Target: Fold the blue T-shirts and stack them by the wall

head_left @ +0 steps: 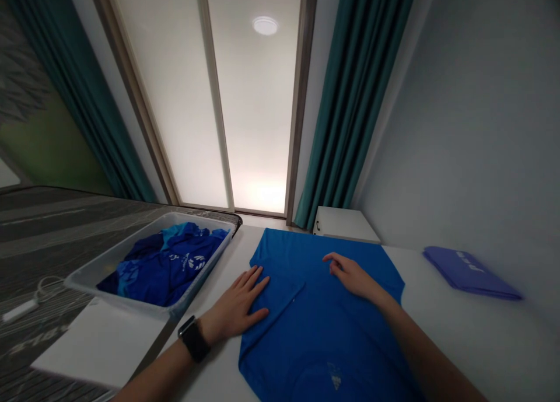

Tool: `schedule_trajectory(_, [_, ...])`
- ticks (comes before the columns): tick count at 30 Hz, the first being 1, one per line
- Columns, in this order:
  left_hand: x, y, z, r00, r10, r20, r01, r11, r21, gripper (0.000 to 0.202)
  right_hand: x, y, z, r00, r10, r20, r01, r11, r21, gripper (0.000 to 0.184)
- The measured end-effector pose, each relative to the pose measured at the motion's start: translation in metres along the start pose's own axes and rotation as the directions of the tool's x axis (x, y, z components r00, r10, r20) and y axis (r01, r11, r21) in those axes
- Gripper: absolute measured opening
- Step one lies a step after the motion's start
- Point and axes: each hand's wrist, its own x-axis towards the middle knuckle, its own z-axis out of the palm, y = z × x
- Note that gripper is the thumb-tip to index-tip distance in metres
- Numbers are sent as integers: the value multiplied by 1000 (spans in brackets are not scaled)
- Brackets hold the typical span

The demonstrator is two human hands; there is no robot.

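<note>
A blue T-shirt (324,308) lies spread on the white table, its collar and a small pale logo nearest me. The sleeve on its left side is folded inward over the body. My left hand (240,300) rests flat with fingers spread, its fingertips on the shirt's left edge; a black watch is on that wrist. Over the shirt's upper right part is my right hand (350,273), index finger stretched out and the other fingers loosely bent. Nothing shows in it, and I cannot tell whether it touches the cloth.
To the left, a clear plastic bin (175,314) holds crumpled blue clothes (170,265). A folded purple garment (470,273) lies at the table's right side by the wall. Beyond the table stands a white cabinet (345,222). A white power strip (21,310) lies at far left.
</note>
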Motion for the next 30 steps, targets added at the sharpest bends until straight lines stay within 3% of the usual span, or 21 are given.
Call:
schedule_trajectory(5, [-5,24,-25,999,31,-36,-32,999,-30,48,-6,-4,13,1000,1,9,0,998,-70,32])
schedule_trajectory(8, [-13,50,-38,998,27,53,-23,997,-67,24,-9,-18,33,998,-39,41,46,984,-173,29])
schedule_trajectory(11, [-23,64,-42,992,30,121,-25,999,-42,17,-9,-31,49,996,-71,57,84,959,-271,29])
schedule_trajectory(17, [-46,57,-39,982,-79,173,90,994,-56,11,8,-37,39,992,1,128,22,984,-177,34])
schedule_trajectory(22, [-62,53,-29,985,-126,119,138,985,-100,9,18,-36,28,973,73,220,-40,988,-150,31])
schedule_trajectory(30, [-76,49,-17,993,-99,-66,86,982,-169,14,8,-47,54,993,28,117,4,965,-262,20])
